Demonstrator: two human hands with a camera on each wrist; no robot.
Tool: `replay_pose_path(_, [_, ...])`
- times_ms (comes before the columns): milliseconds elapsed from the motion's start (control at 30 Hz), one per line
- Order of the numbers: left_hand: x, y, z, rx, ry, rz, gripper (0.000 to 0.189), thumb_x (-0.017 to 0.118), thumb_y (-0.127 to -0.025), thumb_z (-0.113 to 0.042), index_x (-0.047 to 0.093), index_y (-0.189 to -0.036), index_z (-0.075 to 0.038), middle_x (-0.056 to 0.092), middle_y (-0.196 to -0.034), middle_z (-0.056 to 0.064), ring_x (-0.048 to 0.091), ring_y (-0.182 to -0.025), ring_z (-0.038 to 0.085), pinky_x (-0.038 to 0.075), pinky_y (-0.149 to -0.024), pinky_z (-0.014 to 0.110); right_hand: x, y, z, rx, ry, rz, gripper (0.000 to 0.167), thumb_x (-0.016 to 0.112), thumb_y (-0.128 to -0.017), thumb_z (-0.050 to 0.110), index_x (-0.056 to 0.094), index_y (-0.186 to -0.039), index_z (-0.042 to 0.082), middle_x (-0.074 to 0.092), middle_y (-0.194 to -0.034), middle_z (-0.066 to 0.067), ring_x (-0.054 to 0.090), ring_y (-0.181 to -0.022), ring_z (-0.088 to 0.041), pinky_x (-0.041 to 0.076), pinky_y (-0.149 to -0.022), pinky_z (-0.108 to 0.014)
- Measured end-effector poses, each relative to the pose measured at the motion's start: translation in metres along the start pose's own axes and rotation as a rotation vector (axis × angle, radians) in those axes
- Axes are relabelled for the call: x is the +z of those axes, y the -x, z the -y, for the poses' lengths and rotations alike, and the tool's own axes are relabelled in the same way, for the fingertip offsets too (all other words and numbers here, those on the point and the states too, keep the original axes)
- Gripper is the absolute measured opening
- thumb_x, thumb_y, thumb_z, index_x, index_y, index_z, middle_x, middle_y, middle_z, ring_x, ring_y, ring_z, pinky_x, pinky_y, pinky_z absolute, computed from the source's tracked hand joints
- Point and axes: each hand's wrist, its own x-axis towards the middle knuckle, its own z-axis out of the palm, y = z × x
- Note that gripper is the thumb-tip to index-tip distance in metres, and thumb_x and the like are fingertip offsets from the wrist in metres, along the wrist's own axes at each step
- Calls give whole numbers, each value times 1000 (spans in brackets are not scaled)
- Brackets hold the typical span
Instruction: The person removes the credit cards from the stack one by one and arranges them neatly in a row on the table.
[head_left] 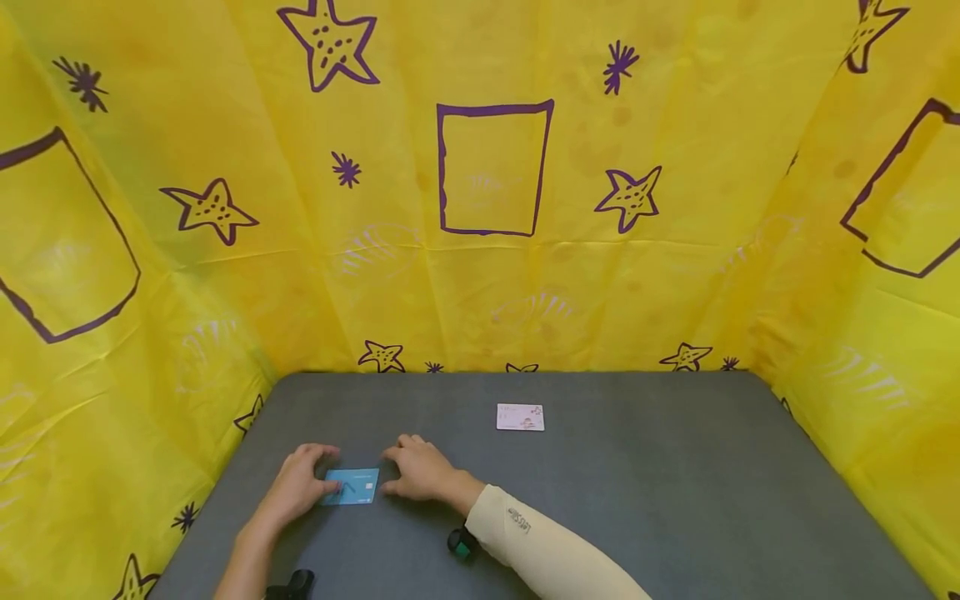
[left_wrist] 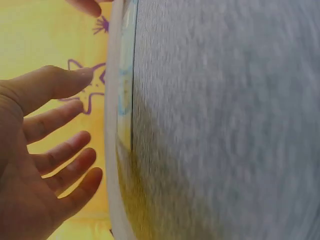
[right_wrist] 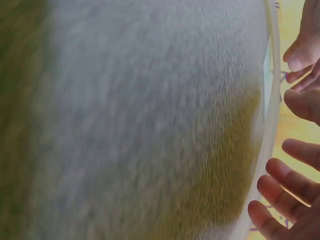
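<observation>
A light-blue plastic card with a small chip [head_left: 358, 486] lies flat on the dark grey table, left of centre. My left hand [head_left: 295, 482] is at its left end, the thumb over that edge. Seen from the left wrist, the fingers of the left hand [left_wrist: 55, 140] are spread and slightly bent, with nothing gripped. Just past the card's right end is my right hand [head_left: 423, 468], thumb and fingers apart. In the right wrist view that right hand [right_wrist: 295, 185] also has loosely bent fingers around nothing. The wrist views catch the card only as a thin strip.
A pale pink-white card with small printed figures [head_left: 517, 417] lies farther back near the middle of the grey table [head_left: 660, 483]. Yellow cloth with purple stars [head_left: 487, 292] hangs behind the table and along both sides. Black straps sit at both wrists.
</observation>
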Motion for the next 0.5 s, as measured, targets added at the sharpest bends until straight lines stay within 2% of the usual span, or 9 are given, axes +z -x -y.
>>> replay_pose_path(267, [12,-6,-22,7,32,-78,41,75,-81,-15,64,-118,0,53,-127,27,46,-118,46,38,-97,62,-8,7,-15,1,-52,-21,45,69,-89,40,64,-127,18,59,-109,3,49,-94,-9,45,-85,-25])
replay_pose_path(500, [24,-14,-38,16,55,-139,39,75,-81,-14,65,-116,0,54,-125,27,47,-118,46,37,-96,63,-17,15,-29,5,-89,-66,43,70,-88,36,65,-125,15,60,-106,0,50,-90,-11,45,-79,-24])
